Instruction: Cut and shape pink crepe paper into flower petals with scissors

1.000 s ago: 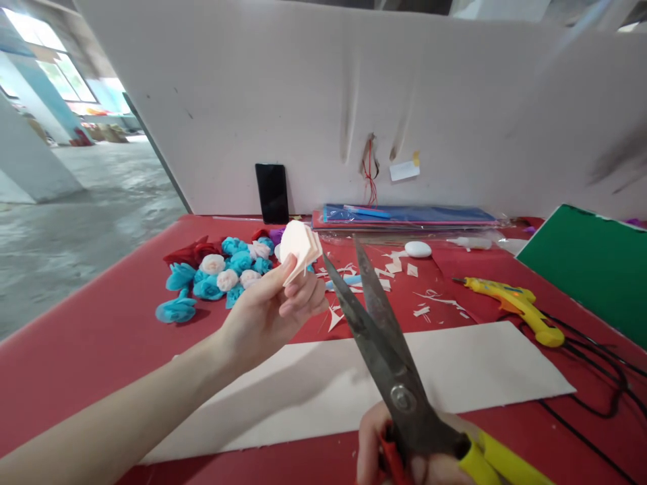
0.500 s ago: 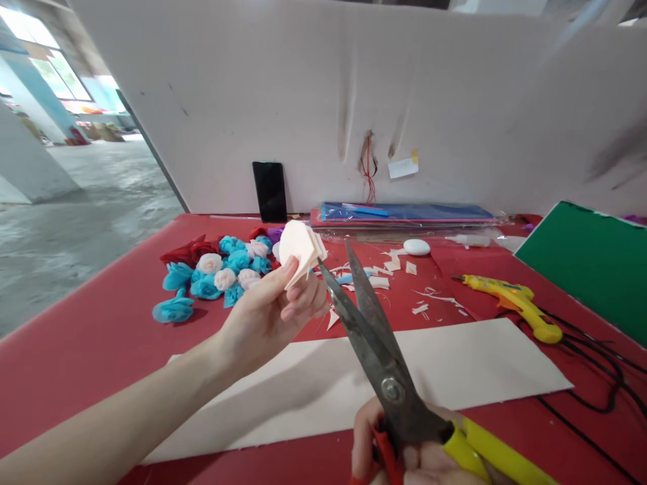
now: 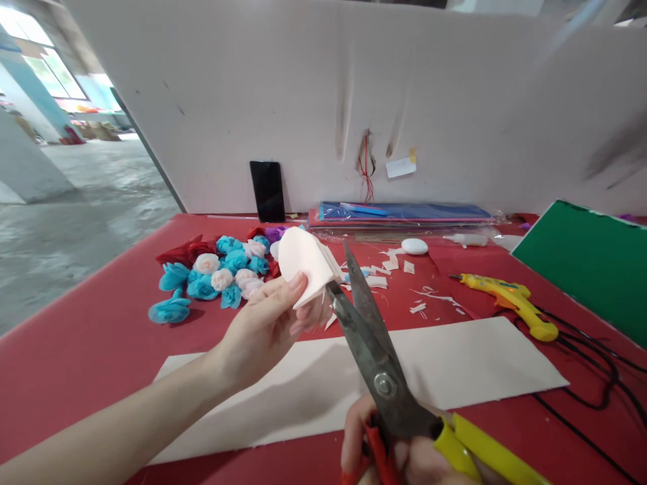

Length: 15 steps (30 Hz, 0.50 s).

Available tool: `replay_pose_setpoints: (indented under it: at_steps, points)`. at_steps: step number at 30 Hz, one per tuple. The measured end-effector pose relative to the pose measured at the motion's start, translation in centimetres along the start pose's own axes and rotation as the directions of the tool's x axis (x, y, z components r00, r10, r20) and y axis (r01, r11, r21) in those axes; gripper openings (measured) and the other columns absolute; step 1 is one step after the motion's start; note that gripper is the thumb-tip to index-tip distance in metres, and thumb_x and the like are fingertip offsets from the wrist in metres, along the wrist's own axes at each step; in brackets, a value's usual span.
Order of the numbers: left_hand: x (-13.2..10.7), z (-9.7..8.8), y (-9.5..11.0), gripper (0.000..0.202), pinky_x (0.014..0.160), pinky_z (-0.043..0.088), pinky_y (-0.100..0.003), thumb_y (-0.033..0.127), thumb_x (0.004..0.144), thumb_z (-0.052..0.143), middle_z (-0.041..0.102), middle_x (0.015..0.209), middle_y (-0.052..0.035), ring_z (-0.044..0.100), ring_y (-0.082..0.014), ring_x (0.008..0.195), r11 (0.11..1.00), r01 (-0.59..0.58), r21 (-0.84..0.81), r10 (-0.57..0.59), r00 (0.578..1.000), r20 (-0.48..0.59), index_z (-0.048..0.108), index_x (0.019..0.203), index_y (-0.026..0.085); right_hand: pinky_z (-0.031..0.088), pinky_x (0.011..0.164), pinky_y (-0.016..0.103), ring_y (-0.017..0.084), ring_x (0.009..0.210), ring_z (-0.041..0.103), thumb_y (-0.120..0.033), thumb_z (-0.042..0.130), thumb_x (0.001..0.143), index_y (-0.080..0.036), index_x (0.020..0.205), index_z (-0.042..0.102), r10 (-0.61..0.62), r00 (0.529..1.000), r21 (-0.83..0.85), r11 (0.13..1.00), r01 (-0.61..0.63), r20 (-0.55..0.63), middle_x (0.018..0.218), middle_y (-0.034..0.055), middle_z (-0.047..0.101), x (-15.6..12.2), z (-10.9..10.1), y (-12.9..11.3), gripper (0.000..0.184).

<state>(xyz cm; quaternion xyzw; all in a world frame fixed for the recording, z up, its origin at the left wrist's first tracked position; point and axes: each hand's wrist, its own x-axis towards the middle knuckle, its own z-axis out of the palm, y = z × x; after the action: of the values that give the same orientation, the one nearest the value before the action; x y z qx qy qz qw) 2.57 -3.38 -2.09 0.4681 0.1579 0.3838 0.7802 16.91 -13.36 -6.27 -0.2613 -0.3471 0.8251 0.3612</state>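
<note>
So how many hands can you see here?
2. The left hand, mid-picture, pinches folded pale paper; the right hand, at the bottom edge, grips the scissors. No other hands show.

No text can be read: the white label (image 3: 401,167) on the wall at one o'clock looks blank, and the scissors (image 3: 371,357) at six o'clock show no legible mark.
</note>
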Motion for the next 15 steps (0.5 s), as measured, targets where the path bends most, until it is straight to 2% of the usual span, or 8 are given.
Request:
replay_pose_setpoints:
  at_steps: [4,7,12,15]
  points:
    - [0.1,-0.2,-0.3,0.038,0.044,0.022,-0.027,0.039,0.079,0.061,0.033,0.044,0.0048,0.017,-0.0097,0.041,0.999,-0.001,0.048,-0.001,0.999,0.042,0.051,0.048,0.019,0.046,0.061,0.016,0.007,0.058,0.057,-0.042,0.069,0.065,-0.018,0.078,0.07,0.001,0.997,0.03,1.0,0.001,-0.073,0.062,-0.0004,0.057,0.2,0.0,0.8,0.027]
    - [0.1,-0.2,-0.4,0.039,0.044,0.019,-0.028,0.04,0.08,0.059,0.032,0.043,0.0047,0.017,-0.01,0.041,0.996,0.018,0.084,-0.024,0.997,0.07,0.051,0.047,0.019,0.047,0.062,0.02,0.009,0.057,0.057,-0.046,0.067,0.064,-0.02,0.074,0.07,-0.034,0.994,-0.001,0.999,0.034,-0.104,0.058,-0.0012,0.055,0.1,0.3,0.8,0.028]
    - [-0.1,0.1,-0.4,0.039,0.048,0.025,-0.026,0.039,0.079,0.061,0.035,0.042,0.0041,0.025,-0.0107,0.044,0.998,0.031,0.06,-0.035,0.997,0.067,0.052,0.047,0.019,0.045,0.058,0.021,0.007,0.049,0.047,-0.047,0.064,0.065,-0.022,0.074,0.069,-0.083,0.984,-0.037,0.996,0.078,-0.156,0.056,-0.0029,0.05,0.5,0.7,1.2,0.028]
    - [-0.2,0.1,-0.4,0.037,0.051,0.03,-0.023,0.038,0.078,0.063,0.038,0.043,0.0047,0.027,-0.0094,0.045,0.999,0.032,0.03,-0.034,0.998,0.049,0.053,0.049,0.018,0.045,0.06,0.022,0.008,0.049,0.047,-0.051,0.062,0.063,-0.021,0.074,0.067,-0.105,0.984,-0.091,0.992,0.092,-0.147,0.055,-0.0038,0.048,0.7,0.5,1.6,0.033]
